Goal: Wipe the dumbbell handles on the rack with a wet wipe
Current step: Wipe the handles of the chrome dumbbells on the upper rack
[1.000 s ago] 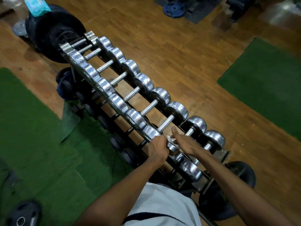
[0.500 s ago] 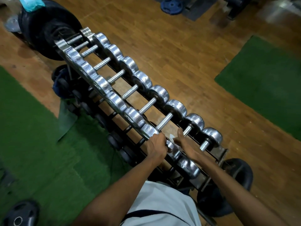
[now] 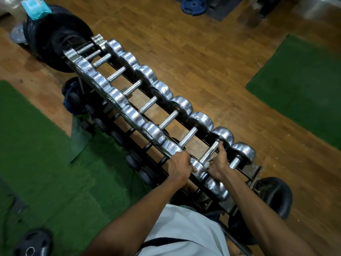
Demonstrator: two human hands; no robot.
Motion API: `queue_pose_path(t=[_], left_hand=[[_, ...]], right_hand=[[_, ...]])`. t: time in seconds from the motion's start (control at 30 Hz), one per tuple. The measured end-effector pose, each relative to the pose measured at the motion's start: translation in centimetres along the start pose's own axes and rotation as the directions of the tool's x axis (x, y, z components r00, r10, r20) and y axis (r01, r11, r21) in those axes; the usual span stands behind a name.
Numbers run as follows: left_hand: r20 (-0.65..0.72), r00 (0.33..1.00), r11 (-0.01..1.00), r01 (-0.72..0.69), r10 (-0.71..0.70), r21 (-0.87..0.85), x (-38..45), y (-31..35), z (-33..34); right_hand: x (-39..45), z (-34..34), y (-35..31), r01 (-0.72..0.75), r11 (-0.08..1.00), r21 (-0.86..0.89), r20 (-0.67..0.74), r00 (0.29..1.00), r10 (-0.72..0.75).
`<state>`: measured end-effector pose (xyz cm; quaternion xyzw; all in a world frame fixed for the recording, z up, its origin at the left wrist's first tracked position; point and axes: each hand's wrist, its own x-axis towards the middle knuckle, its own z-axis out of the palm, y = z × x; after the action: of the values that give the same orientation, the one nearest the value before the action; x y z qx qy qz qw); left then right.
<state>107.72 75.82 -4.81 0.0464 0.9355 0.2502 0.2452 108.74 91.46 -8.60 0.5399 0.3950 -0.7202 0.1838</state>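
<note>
Left hand (image 3: 178,168): I am seeing its grip curling over a near dumbbell head (image 3: 198,168) on the rack (image 3: 255,170).
Right hand (image 3: 218,163): its grip is wrapping the second-nearest dumbbell handle (image 3: 209,152).
Wet wipe (image 3: 208,164): only a white scrap is showing beneath that hand.
Wipe pack (image 3: 36,8): lying on far black plates (image 3: 55,39).

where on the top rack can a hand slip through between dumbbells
Gaps between neighbouring handles in the mid rack, such as beside this handle, show bare floor. It is crowded at the near end, where the left hand and right hand flank one handle.
</note>
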Motion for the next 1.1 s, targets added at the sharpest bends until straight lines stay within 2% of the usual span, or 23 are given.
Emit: queue_pose_path(t=[0.1, 0.17, 0.33, 0.43, 0.57, 0.63, 0.67, 0.73, 0.77, 0.83, 0.97, 1.1], left_hand=[[0.006, 1.000, 1.000, -0.007, 0.007, -0.001, -0.1, 0.1, -0.1], [0.013, 1.000, 1.000, -0.007, 0.007, 0.003, -0.2, 0.2, -0.2], [0.016, 1.000, 1.000, -0.011, 0.011, -0.015, -0.1, 0.2, -0.2], [0.019, 1.000, 1.000, -0.010, 0.011, -0.029, -0.1, 0.2, -0.2], [0.016, 1.000, 1.000, 0.005, -0.004, -0.020, 0.0, 0.2, -0.3], [0.021, 1.000, 1.000, 0.002, -0.001, -0.017, -0.1, 0.4, -0.4], [0.021, 1.000, 1.000, 0.003, -0.002, -0.013, -0.1, 0.4, -0.5], [0.000, 1.000, 1.000, 0.003, -0.003, 0.011, 0.0, 0.2, -0.2], [-0.010, 1.000, 1.000, 0.008, -0.007, 0.023, 0.0, 0.2, -0.2], [-0.009, 1.000, 0.999, 0.019, -0.019, 0.027, 0.2, 0.0, 0.0], [0.039, 0.999, 1.000, 0.002, -0.001, -0.022, -0.1, 0.6, -0.6], [0.019, 1.000, 1.000, -0.001, 0.002, -0.015, -0.1, 0.5, -0.4]], right_hand=[[1.2, -0.5, -0.4, -0.064, 0.985, 0.157, 0.041, 0.997, 0.058], [1.2, -0.2, -0.7, -0.065, 0.980, 0.187, 0.055, 0.997, 0.056], [5.7, -2.2, -1.4, 0.056, 0.970, 0.236, -0.064, 0.997, -0.042], [6.2, -2.2, -2.3, 0.193, 0.949, 0.250, -0.155, 0.975, -0.158], [1.0, 1.5, -1.9, 0.309, 0.937, 0.164, -0.208, 0.939, -0.274], [-0.1, 2.7, -0.8, 0.360, 0.933, -0.006, -0.212, 0.911, -0.353], [-0.3, 3.2, -0.2, 0.368, 0.916, -0.160, -0.203, 0.896, -0.396], [-0.6, 3.6, 0.9, 0.369, 0.768, -0.523, -0.135, 0.854, -0.502], [-0.3, 3.3, 1.4, 0.369, 0.645, -0.670, -0.066, 0.835, -0.546], [0.1, 2.6, 2.1, 0.369, 0.379, -0.848, 0.079, 0.796, -0.600], [1.9, 0.5, 1.1, 0.272, -0.119, -0.955, 0.284, 0.721, -0.632], [2.9, -1.0, -1.3, 0.230, -0.470, -0.852, 0.491, 0.662, -0.566]])
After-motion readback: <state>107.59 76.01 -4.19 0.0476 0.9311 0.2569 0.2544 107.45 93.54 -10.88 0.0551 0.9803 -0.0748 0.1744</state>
